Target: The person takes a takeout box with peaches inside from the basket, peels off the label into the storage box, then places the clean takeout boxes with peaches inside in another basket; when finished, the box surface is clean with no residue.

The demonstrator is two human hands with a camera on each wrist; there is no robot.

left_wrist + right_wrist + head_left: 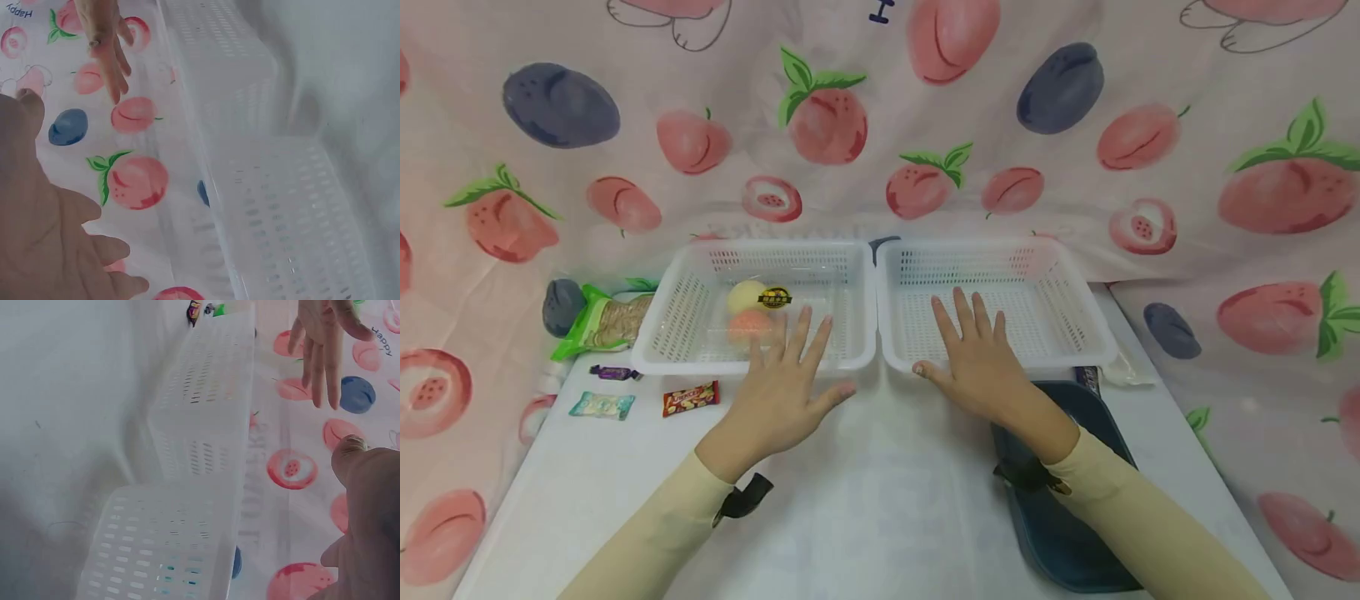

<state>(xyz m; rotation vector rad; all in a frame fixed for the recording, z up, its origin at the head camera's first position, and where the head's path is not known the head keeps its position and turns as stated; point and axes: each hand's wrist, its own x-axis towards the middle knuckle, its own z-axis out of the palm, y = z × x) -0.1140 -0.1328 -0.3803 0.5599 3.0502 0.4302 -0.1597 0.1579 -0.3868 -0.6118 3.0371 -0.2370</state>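
Note:
My left hand (778, 400), fingers spread straight, hovers over the near edge of the left white basket (681, 362). Inside that basket lies a clear plastic box (816, 287) with a yellow round item (747, 297) and an orange round item (751, 325), partly behind the fingers. My right hand (981, 367), its fingers also spread, is above the near side of the right white basket (1060, 308), where no item shows. Neither hand holds anything. Both wrist views show the hands (44, 225) (369, 506) beside the basket walls.
Left of the baskets lie a green packet (606, 323), a purple candy (615, 372), a pale blue packet (602, 406) and a red snack packet (691, 399). A dark tray (1067, 542) sits under the right forearm. A dark wrapper (1087, 379) and a whitish packet (1127, 368) lie behind it.

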